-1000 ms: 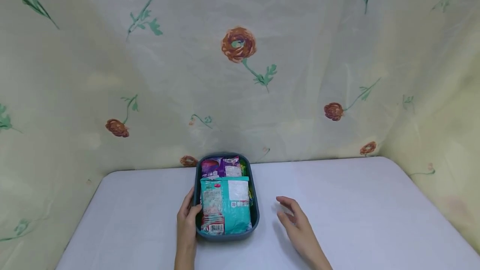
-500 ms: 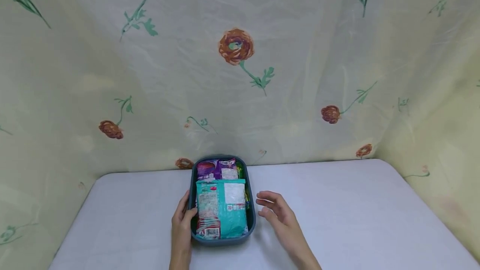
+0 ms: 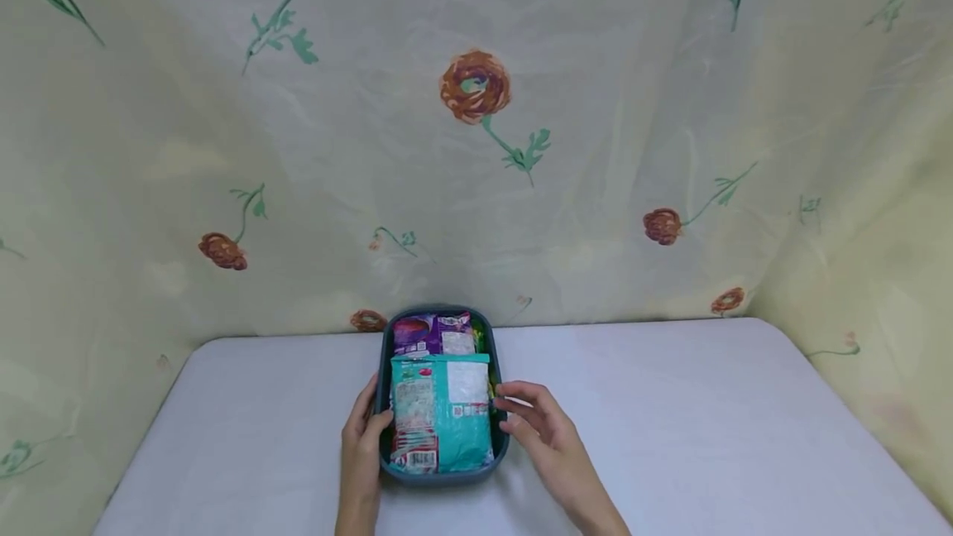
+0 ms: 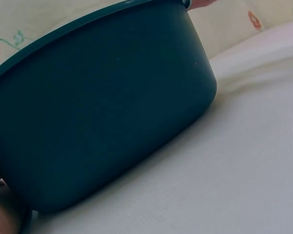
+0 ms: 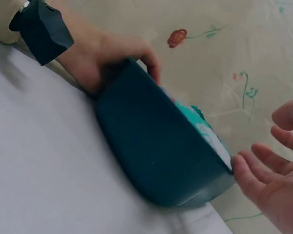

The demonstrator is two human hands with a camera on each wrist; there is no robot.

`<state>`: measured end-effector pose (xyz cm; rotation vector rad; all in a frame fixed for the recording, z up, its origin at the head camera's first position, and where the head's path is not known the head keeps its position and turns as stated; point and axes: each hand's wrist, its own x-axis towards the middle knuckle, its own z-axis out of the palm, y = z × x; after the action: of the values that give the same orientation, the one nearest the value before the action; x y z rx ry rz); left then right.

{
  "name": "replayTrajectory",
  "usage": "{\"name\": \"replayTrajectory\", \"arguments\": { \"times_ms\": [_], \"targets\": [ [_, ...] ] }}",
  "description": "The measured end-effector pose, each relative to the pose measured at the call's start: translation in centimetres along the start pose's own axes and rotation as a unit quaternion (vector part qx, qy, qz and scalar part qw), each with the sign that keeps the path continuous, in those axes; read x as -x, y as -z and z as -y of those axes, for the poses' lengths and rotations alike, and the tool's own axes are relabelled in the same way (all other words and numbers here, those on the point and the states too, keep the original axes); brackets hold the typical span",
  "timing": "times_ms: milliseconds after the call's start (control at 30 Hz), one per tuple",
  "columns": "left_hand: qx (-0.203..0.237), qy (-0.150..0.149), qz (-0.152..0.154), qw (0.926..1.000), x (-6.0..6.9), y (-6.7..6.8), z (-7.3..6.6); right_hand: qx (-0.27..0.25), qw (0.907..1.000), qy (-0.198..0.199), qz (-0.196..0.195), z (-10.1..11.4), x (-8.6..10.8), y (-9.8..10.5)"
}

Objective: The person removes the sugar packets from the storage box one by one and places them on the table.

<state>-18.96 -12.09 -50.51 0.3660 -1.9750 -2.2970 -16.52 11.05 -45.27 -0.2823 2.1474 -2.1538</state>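
A dark blue-green plastic basket (image 3: 439, 478) stands on the white table. On top in it lies a teal snack bag (image 3: 465, 428), with purple snack packets (image 3: 417, 336) behind. My left hand (image 3: 362, 445) grips the basket's left side, its thumb hooked over the rim. At the right rim is my right hand (image 3: 547, 445), fingers loosely bent and spread. In the right wrist view, the right hand's fingertips (image 5: 241, 170) are at the rim; whether they press on it I cannot tell. The left wrist view is mostly filled by the basket's side wall (image 4: 102, 97).
The white table (image 3: 692, 420) stretches out on both sides of the basket. Behind it hangs a pale curtain (image 3: 581, 255) with printed flowers, close to the basket's far end. A dark band (image 5: 44, 31) is on the left wrist.
My right hand has moved left, from over the table to the basket's right rim. The left hand keeps its grip, and the basket stays in place.
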Motion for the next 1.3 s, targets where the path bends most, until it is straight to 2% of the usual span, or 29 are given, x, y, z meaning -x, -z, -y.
{"name": "replayTrajectory", "arguments": {
  "times_ms": [100, 233, 367, 600, 800, 1033, 1300],
  "targets": [
    [0.004, -0.003, 0.004, 1.0, 0.0, 0.0, 0.0, 0.011, 0.9996, -0.024, -0.009, 0.7, 0.1, -0.3],
    [0.006, -0.003, 0.003, 1.0, 0.1, 0.0, -0.1, 0.035, 0.9978, -0.056, -0.002, 1.6, 0.2, -0.8],
    [0.007, -0.004, 0.0, 1.0, 0.1, 0.2, -0.1, 0.049, 0.9964, -0.068, 0.01, 2.2, 0.1, -1.4],
    [0.007, -0.006, 0.005, 0.9999, -0.2, 0.1, 0.1, 0.058, 0.992, -0.099, 0.053, 3.1, -0.6, -2.6],
    [0.006, -0.014, 0.007, 0.9999, -0.6, -0.1, 0.3, 0.074, 0.9902, -0.112, 0.036, 3.1, -1.8, -4.2],
    [0.012, -0.013, 0.008, 0.9998, -0.4, 0.0, 0.6, 0.086, 0.9867, -0.138, 0.009, 2.0, -2.6, -4.9],
    [0.005, -0.012, 0.0, 0.9999, -0.3, 0.3, 0.8, 0.103, 0.9846, -0.141, 0.013, 1.7, -2.7, -5.2]
  ]
}}
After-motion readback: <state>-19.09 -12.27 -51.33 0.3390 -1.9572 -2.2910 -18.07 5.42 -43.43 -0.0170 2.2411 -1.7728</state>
